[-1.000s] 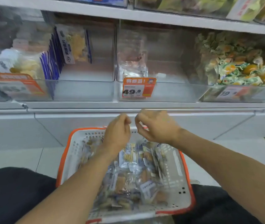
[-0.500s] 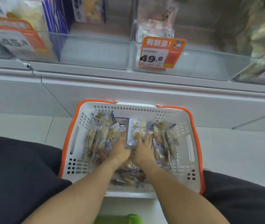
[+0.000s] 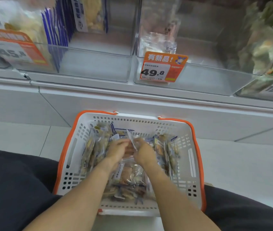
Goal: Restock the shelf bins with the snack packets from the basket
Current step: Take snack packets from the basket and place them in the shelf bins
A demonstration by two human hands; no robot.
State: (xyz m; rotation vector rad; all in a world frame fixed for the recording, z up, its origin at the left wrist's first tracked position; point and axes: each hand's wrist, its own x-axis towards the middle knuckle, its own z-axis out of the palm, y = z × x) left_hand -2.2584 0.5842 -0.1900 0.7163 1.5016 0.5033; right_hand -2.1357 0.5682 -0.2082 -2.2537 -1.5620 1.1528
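White basket (image 3: pixel 190 157) sat below the shelf bins (image 3: pixel 199 75); left hand (image 3: pixel 118 150) and right hand (image 3: pixel 143 153) both pinched one clear snack packet (image 3: pixel 132 140) above the pile.

The pale tiled floor (image 3: pixel 24 139) carries the white, orange-rimmed basket (image 3: pixel 190 157), which stands just in front of the shelf (image 3: pixel 132 90) base. Directly above the basket, on the shelf, sits a clear bin (image 3: pixel 199 77) bearing an orange 49.8 price tag (image 3: pixel 163 67). Left of that bin stands another clear bin (image 3: pixel 95 64); to its right, a bin of green-wrapped packets (image 3: pixel 269 47).
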